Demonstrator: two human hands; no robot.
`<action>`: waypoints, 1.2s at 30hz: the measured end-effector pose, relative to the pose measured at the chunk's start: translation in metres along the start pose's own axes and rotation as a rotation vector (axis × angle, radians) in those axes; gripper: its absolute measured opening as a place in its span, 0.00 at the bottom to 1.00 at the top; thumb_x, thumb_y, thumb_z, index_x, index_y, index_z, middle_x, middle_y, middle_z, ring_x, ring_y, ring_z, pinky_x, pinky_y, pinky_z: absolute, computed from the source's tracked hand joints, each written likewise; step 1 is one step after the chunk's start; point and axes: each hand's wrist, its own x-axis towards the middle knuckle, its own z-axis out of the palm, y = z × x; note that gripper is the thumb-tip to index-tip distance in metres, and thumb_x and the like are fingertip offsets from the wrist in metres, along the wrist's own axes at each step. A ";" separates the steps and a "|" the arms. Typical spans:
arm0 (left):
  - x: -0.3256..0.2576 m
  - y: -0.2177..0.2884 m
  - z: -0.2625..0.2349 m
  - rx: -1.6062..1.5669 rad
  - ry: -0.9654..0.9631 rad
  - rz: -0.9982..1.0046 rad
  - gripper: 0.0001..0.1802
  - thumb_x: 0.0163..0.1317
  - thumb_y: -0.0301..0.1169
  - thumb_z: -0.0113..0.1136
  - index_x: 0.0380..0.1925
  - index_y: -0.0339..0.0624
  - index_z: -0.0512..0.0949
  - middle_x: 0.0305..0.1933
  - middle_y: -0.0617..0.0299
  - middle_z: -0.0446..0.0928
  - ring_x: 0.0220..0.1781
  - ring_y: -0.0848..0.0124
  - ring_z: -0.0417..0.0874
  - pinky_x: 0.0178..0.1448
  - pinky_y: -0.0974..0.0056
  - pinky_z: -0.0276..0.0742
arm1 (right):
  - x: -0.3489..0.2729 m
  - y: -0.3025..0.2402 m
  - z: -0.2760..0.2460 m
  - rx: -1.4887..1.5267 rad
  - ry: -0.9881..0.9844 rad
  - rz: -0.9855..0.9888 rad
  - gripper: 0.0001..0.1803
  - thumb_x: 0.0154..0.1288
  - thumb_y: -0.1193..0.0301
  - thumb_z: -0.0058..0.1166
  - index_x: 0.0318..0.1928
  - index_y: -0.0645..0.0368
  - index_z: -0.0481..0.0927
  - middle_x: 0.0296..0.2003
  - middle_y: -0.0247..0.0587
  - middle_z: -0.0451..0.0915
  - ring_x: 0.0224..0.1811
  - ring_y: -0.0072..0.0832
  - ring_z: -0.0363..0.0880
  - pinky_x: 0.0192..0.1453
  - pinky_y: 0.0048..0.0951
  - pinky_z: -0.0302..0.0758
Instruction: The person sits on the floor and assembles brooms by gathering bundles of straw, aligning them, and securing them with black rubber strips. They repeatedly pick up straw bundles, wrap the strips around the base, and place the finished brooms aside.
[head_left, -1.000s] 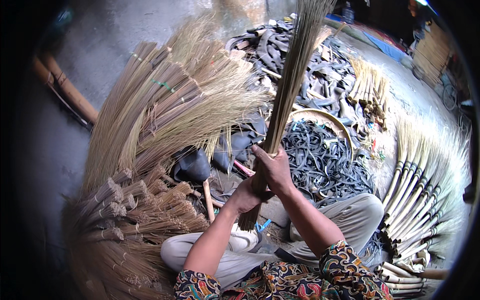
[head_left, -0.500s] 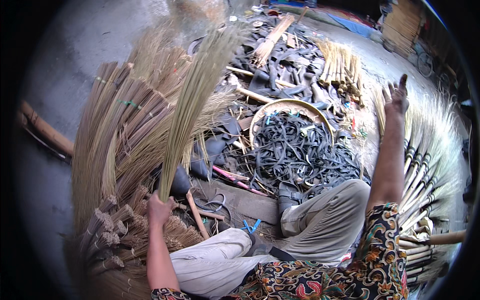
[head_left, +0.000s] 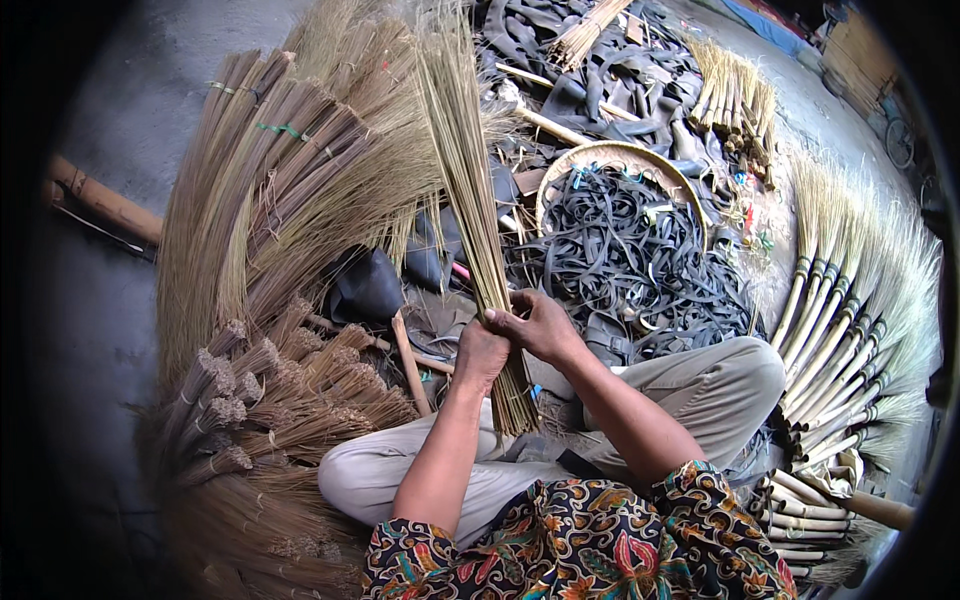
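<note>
A long bundle of straw-coloured broom grass (head_left: 462, 190) stands almost upright over my lap, its cut ends down and its wispy tips up. My left hand (head_left: 482, 357) is closed round it a little above the cut ends. From the right, my right hand (head_left: 540, 326) wraps the same bundle just above the left one, with the two hands touching. The fingers on the far side are partly hidden by the stalks. Beside my left arm lies a heap of tied grass bundles (head_left: 300, 150), their cut butts (head_left: 220, 385) facing me.
A round woven tray (head_left: 690, 195) holds tangled black rubber strips (head_left: 630, 250) ahead. Finished brooms with pale handles (head_left: 825, 320) fan out at the right. Dark rubber scraps (head_left: 560, 40) and a bundle of short sticks (head_left: 735, 95) lie farther off. A bamboo pole (head_left: 110, 200) is at far left.
The grass bundle has moved right, in front of my body. My right hand, raised and spread at the right before, has come down onto it. The whole view has shifted too.
</note>
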 end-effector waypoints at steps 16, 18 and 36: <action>-0.012 -0.021 -0.009 -0.185 -0.199 0.022 0.20 0.75 0.32 0.61 0.61 0.35 0.76 0.55 0.61 0.81 0.53 0.75 0.81 0.61 0.67 0.76 | -0.017 0.027 0.033 0.861 0.184 0.087 0.16 0.80 0.67 0.56 0.59 0.63 0.77 0.47 0.35 0.85 0.45 0.18 0.81 0.53 0.26 0.79; -0.013 -0.020 -0.009 -0.182 -0.193 0.008 0.19 0.75 0.32 0.61 0.61 0.35 0.77 0.54 0.62 0.81 0.52 0.76 0.80 0.60 0.67 0.76 | -0.020 0.025 0.032 0.794 0.180 0.113 0.15 0.81 0.67 0.53 0.59 0.63 0.78 0.47 0.35 0.85 0.44 0.18 0.82 0.52 0.25 0.79; 0.003 0.003 -0.035 -0.151 0.061 -0.087 0.16 0.67 0.37 0.72 0.41 0.44 0.74 0.26 0.70 0.69 0.20 0.78 0.72 0.24 0.70 0.74 | -0.192 -0.076 -0.287 0.350 0.865 -0.036 0.15 0.80 0.59 0.57 0.39 0.55 0.73 0.23 0.25 0.68 0.18 0.14 0.64 0.22 0.22 0.64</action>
